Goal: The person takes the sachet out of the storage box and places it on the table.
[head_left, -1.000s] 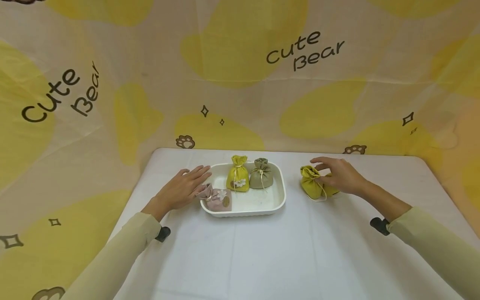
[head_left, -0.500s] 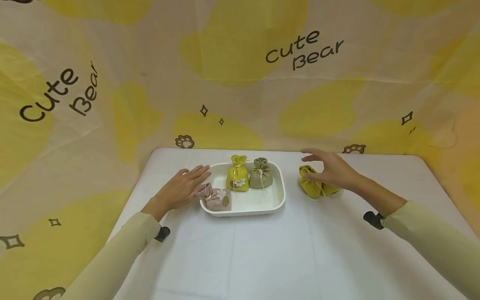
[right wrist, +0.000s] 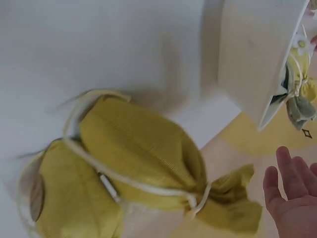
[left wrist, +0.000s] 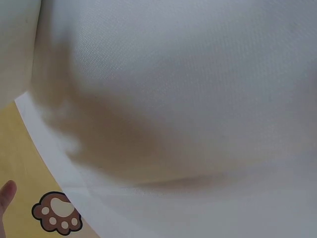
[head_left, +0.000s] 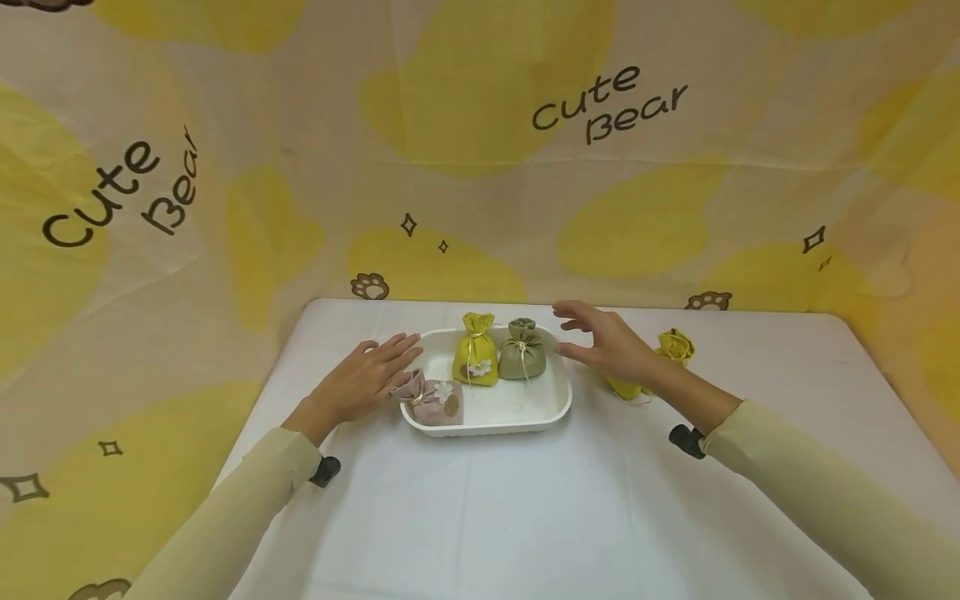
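Observation:
My left hand point(head_left: 360, 379) lies over the left rim of a white tray point(head_left: 517, 410), fingers stretched, beside the gathered neck of a pink drawstring pouch point(head_left: 437, 403). Only a thumb point(left wrist: 7, 194) of it shows in the left wrist view. With fingers spread, my right hand point(head_left: 609, 343) is at the tray's right rim, close to a grey-green drawstring pouch point(head_left: 522, 354). A yellow drawstring pouch point(head_left: 476, 354) with a white flower stands between the pink and grey-green ones. Behind the right wrist, partly hidden, two more yellow pouches point(right wrist: 143, 148) lie side by side.
A white cloth covers the table point(head_left: 525, 517). Around its far and left sides hangs a yellow-patterned cloth backdrop point(head_left: 480, 192). Black wrist cameras point(head_left: 326, 472) sit at both sleeves.
My right hand has moved left from over the two yellow pouches to the tray's right rim, holding nothing. The neck of one yellow pouch now shows behind the forearm. My left hand stays put.

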A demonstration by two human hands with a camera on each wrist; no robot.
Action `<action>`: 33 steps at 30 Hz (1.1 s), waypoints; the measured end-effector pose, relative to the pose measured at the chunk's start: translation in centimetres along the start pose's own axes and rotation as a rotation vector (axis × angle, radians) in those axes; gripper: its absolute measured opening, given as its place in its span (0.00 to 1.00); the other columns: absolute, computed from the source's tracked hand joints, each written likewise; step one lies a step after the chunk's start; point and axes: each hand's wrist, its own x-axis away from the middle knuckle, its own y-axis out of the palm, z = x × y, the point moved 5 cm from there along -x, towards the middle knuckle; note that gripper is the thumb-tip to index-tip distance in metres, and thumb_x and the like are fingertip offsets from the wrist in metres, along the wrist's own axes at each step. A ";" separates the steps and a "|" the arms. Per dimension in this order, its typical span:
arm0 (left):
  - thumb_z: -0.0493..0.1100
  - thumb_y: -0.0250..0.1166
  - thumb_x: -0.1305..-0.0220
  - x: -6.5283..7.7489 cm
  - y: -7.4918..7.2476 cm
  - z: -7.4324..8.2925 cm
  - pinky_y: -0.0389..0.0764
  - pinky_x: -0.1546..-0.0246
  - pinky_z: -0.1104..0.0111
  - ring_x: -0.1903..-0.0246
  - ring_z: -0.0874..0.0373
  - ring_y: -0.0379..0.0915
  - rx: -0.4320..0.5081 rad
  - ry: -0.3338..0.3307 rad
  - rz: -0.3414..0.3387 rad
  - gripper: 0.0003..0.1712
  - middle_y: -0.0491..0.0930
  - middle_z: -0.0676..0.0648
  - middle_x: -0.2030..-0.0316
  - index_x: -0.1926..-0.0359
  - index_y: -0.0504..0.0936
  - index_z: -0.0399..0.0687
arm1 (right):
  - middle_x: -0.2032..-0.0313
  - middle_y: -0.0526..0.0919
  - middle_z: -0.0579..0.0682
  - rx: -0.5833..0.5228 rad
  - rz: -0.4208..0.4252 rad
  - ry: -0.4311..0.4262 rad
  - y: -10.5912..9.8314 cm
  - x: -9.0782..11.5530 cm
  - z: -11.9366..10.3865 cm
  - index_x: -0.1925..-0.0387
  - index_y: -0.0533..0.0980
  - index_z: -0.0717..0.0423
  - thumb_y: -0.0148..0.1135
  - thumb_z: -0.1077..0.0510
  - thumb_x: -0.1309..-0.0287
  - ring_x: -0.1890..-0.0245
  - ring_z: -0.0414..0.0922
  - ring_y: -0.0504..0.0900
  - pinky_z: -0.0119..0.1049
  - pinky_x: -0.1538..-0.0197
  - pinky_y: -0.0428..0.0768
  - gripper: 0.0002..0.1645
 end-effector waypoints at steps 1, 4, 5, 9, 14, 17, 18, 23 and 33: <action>0.54 0.48 0.23 0.0 0.0 0.0 0.63 0.33 0.48 0.27 0.46 0.54 -0.001 0.000 -0.001 0.32 0.57 0.45 0.25 0.24 0.61 0.45 | 0.36 0.73 0.63 -0.004 -0.002 -0.005 0.3 -0.2 -0.1 0.32 0.65 0.62 0.70 0.60 0.40 0.41 0.59 0.78 0.57 0.40 0.75 0.38; 0.54 0.48 0.23 0.0 0.0 0.0 0.63 0.33 0.49 0.27 0.46 0.54 -0.001 -0.001 -0.003 0.33 0.56 0.45 0.24 0.24 0.60 0.45 | 0.35 0.72 0.63 -0.005 -0.013 -0.014 1.0 -0.7 -0.4 0.32 0.64 0.63 0.70 0.59 0.40 0.41 0.59 0.78 0.55 0.39 0.75 0.38; 0.54 0.48 0.23 0.0 0.0 0.0 0.63 0.33 0.48 0.27 0.46 0.54 0.000 -0.001 -0.003 0.33 0.56 0.45 0.24 0.24 0.60 0.45 | 0.35 0.72 0.63 -0.007 -0.018 -0.012 1.1 -0.8 -0.5 0.32 0.64 0.63 0.70 0.59 0.39 0.41 0.59 0.78 0.55 0.40 0.75 0.38; 0.54 0.47 0.23 -0.1 0.1 0.0 0.62 0.32 0.49 0.26 0.46 0.53 -0.001 -0.003 -0.010 0.33 0.56 0.45 0.24 0.24 0.60 0.46 | 0.38 0.75 0.64 -0.018 -0.032 -0.009 1.6 -1.2 -0.4 0.31 0.64 0.62 0.69 0.58 0.39 0.40 0.59 0.77 0.55 0.40 0.75 0.38; 0.53 0.48 0.23 0.0 -0.1 0.0 0.63 0.33 0.48 0.26 0.46 0.53 -0.009 0.001 0.004 0.32 0.57 0.45 0.25 0.25 0.61 0.45 | 0.43 0.79 0.65 -0.043 -0.048 0.014 2.2 -1.8 -0.3 0.32 0.65 0.62 0.69 0.60 0.39 0.42 0.59 0.79 0.56 0.40 0.75 0.37; 0.52 0.49 0.23 0.0 -0.1 0.1 0.63 0.33 0.47 0.27 0.46 0.54 -0.021 0.007 0.013 0.32 0.58 0.44 0.25 0.25 0.61 0.44 | 0.44 0.80 0.65 -0.046 -0.061 0.023 2.8 -2.2 -0.1 0.32 0.65 0.62 0.69 0.61 0.39 0.43 0.59 0.80 0.57 0.41 0.75 0.37; 0.53 0.49 0.23 0.0 -0.1 0.0 0.63 0.33 0.47 0.27 0.46 0.54 -0.023 0.007 0.014 0.32 0.58 0.44 0.25 0.25 0.61 0.44 | 0.45 0.80 0.65 -0.046 -0.065 0.030 3.1 -2.3 -0.1 0.32 0.65 0.62 0.69 0.61 0.39 0.43 0.59 0.80 0.56 0.40 0.75 0.37; 0.53 0.48 0.23 0.0 -0.2 0.0 0.62 0.33 0.47 0.26 0.46 0.53 0.002 0.000 0.006 0.32 0.57 0.44 0.25 0.25 0.61 0.44 | 0.43 0.80 0.65 -0.053 -0.077 0.053 4.0 -2.4 -0.1 0.30 0.62 0.61 0.69 0.59 0.39 0.41 0.59 0.79 0.57 0.38 0.73 0.40; 0.54 0.47 0.23 0.0 0.0 0.0 0.63 0.33 0.47 0.26 0.47 0.53 0.017 -0.004 0.007 0.32 0.58 0.45 0.25 0.25 0.62 0.45 | 0.43 0.80 0.65 -0.044 -0.047 0.024 5.1 -3.1 -0.2 0.30 0.64 0.59 0.72 0.61 0.42 0.42 0.59 0.79 0.55 0.40 0.75 0.41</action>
